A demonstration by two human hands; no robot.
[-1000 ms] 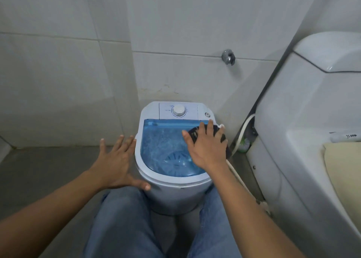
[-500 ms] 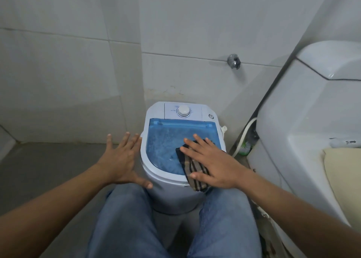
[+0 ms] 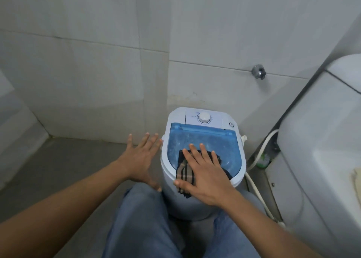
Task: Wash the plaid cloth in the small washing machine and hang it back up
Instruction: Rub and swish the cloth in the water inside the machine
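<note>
Item: plaid cloth (image 3: 185, 172), lying on the closed blue lid (image 3: 203, 146) of the small washing machine (image 3: 202, 160), draped over the lid's front edge. Half a second ago it lay much the same; a second ago it sat at the lid's right edge. Right hand (image 3: 205, 176): fingers flat and spread, pressing the cloth, not gripping. Left hand (image 3: 141, 160): open, empty, beside the machine's left edge. Judgement: cloth not yet inside; lid must open first

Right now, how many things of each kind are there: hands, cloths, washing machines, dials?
Hands: 2, left hand and right hand
Plaid cloth: 1
Small washing machine: 1
Dial: 1
Total: 5
</note>
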